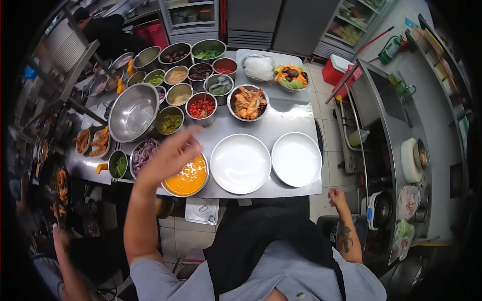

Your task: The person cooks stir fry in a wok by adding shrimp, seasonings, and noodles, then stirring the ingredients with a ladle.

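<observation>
My left hand (pixel 173 155) is raised above a metal bowl of orange, egg-like liquid (pixel 185 176), fingers apart and nothing visible in them. It partly hides this bowl and the bowl of sliced red onion (pixel 144 154) beside it. My right hand (pixel 338 198) hangs past the table's right front corner, fingers loosely bent and slightly apart, with nothing visible in it. Two bare white plates, a larger one (pixel 240 163) and a smaller one (pixel 296 159), lie side by side to the right of the liquid. Behind them is a metal bowl of cooked shrimp (pixel 249 103).
Several metal containers stand at the back left, including chopped red chili (pixel 201 107). A big metal bowl (pixel 133 113) rests tilted there. A salad bowl (pixel 291 78) sits on a white board (pixel 301 98). At left, a co-worker's hand (pixel 61 240) is near a pan (pixel 54 188).
</observation>
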{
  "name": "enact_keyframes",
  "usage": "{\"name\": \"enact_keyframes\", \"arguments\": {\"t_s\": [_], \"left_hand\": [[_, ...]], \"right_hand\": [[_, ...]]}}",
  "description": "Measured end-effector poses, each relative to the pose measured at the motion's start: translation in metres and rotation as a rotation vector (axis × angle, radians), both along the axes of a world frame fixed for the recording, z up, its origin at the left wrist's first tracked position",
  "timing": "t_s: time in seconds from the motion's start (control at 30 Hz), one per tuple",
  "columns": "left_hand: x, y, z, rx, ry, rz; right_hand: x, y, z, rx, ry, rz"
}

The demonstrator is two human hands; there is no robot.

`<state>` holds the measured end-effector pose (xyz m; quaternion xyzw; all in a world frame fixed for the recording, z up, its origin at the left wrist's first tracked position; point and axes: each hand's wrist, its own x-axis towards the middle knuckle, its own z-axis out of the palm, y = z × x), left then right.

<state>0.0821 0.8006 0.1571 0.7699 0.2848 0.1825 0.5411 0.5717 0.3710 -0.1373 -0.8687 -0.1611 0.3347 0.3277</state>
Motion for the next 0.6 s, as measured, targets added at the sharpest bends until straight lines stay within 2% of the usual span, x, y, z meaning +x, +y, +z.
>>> {"name": "enact_keyframes", "arguments": {"t_s": [0.07, 0.13, 0.2, 0.27, 0.4, 0.5, 0.6], "left_hand": [[0.007, -0.044, -0.013, -0.272, 0.007, -0.130], [0.022, -0.082, -0.048, -0.278, 0.102, -0.150], [0.042, -0.115, -0.094, -0.126, 0.145, 0.012], [0.058, -0.140, -0.133, 0.157, 0.198, 0.093], [0.086, -0.173, -0.170, 0.508, 0.336, 0.186], [0.101, -0.184, -0.184, 0.518, 0.431, 0.243], [0.107, -0.195, -0.189, 0.542, 0.490, 0.333]], "right_hand": [[-0.012, 0.026, 0.023, 0.139, 0.061, -0.069], [-0.030, 0.058, 0.048, 0.248, 0.093, -0.044], [-0.038, 0.083, 0.053, 0.254, 0.111, 0.013], [-0.037, 0.102, 0.052, 0.249, 0.128, 0.085], [-0.030, 0.127, 0.041, 0.241, 0.152, 0.190], [-0.022, 0.135, 0.027, 0.259, 0.129, 0.209], [-0.020, 0.125, 0.031, 0.285, 0.225, 0.235]]}}
